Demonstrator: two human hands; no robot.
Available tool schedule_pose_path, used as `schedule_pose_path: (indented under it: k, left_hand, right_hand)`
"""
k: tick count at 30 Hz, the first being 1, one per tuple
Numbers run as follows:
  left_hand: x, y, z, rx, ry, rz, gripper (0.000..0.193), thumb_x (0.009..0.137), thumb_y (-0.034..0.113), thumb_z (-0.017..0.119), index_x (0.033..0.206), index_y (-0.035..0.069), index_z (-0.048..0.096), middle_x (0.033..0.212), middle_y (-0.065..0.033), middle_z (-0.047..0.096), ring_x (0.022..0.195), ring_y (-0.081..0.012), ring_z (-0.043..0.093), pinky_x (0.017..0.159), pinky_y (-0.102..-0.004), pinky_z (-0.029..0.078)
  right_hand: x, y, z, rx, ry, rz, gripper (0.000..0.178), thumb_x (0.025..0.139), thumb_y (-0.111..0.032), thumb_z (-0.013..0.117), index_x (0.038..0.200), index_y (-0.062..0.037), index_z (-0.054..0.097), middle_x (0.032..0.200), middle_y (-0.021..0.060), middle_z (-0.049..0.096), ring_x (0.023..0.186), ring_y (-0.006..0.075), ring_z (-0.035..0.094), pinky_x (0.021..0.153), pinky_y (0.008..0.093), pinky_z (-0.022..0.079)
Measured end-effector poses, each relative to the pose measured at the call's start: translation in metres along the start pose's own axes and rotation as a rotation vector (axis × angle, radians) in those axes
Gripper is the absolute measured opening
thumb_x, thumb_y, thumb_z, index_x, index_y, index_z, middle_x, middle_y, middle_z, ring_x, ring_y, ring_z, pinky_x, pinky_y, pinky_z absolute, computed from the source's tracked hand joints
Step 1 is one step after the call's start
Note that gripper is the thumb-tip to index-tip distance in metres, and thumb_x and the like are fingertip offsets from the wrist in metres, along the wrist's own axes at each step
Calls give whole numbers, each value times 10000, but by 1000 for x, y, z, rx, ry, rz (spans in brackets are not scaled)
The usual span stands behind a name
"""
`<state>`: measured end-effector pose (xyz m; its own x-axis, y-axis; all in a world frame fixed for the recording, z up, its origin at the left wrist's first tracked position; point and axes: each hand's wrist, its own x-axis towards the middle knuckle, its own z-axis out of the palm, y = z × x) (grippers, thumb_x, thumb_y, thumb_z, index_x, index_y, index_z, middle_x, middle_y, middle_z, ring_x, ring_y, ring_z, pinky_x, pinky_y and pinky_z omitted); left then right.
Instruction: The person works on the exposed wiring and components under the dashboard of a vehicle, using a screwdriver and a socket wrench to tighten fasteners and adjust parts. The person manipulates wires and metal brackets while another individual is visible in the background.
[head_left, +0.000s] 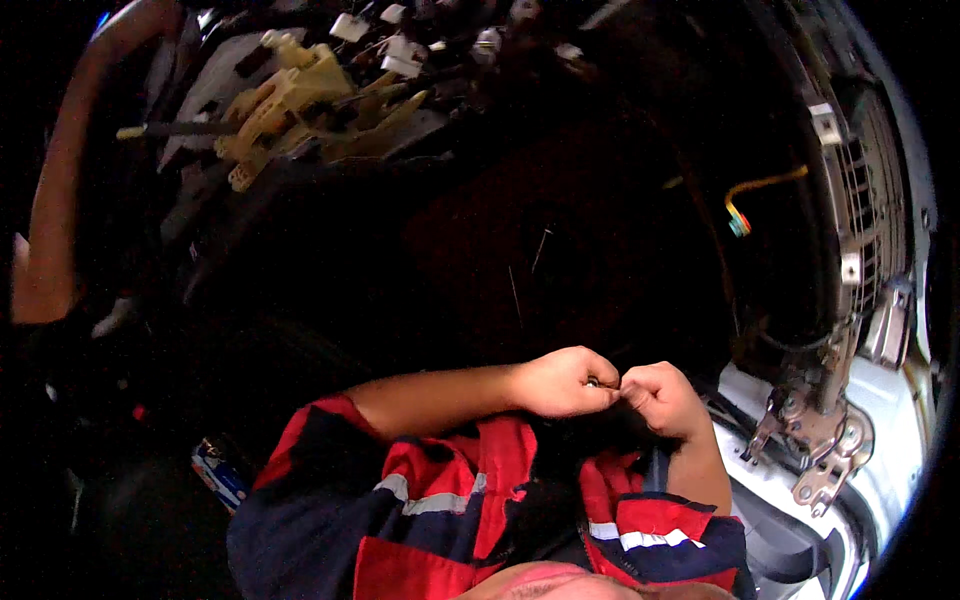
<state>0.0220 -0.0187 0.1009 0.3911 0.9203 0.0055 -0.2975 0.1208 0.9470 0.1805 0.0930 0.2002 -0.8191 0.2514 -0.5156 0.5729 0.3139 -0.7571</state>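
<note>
My left hand is closed, fingers curled round a small shiny metal piece. Most of that piece is covered by the fingers, so its kind does not show. Right beside it, my right hand is closed too, its thumb and fingertips pressed together close to the left fingertips. Whatever the right fingers pinch, if anything, is hidden. Both hands meet in front of my chest, above the red and dark blue jacket.
A beige plastic assembly with a dark rod and white connectors lie at the upper left. On the right, a yellow wire with a teal plug hangs by a metal frame. Below it sits a metal hinge bracket. A blue-and-white box is at lower left.
</note>
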Motion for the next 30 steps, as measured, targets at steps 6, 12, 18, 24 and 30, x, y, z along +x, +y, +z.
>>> schedule_pose_path:
  k: [6,12,18,24,30]
  left_hand:
    - [-2,16,-15,-167,347,14,243,871,215,565,735,14,547,611,-64,480,594,-124,464,546,-332,405]
    - [4,11,-19,-217,681,-21,269,933,263,516,831,14,524,664,-26,459,635,-106,430,566,-315,402]
    - [14,-1,-36,-385,1030,-59,239,937,239,502,996,9,527,795,-28,513,749,-107,461,669,-278,415]
    - [26,-17,-33,-526,1081,57,290,926,235,489,1103,7,515,953,-107,584,882,-178,540,796,-315,439]
    - [16,6,-35,-621,1029,35,291,941,225,471,1073,-17,563,998,-103,608,939,-167,552,839,-310,438]
  right_hand:
    - [54,-20,-3,144,515,55,382,979,-319,394,791,-33,566,643,8,507,560,85,428,526,226,319]
    - [133,-14,-15,590,759,180,309,989,-339,408,1016,-60,539,801,15,553,680,97,489,622,245,398]
    - [144,-27,-17,136,372,216,352,921,-229,532,1188,1,534,1051,97,623,935,177,587,832,304,460]
    - [158,-58,11,-143,408,3,355,867,-189,582,1150,22,544,1117,170,564,1041,286,558,909,346,436]
    - [120,-46,12,-128,357,132,489,900,-231,559,1285,45,438,1283,208,487,1169,295,506,972,352,413]
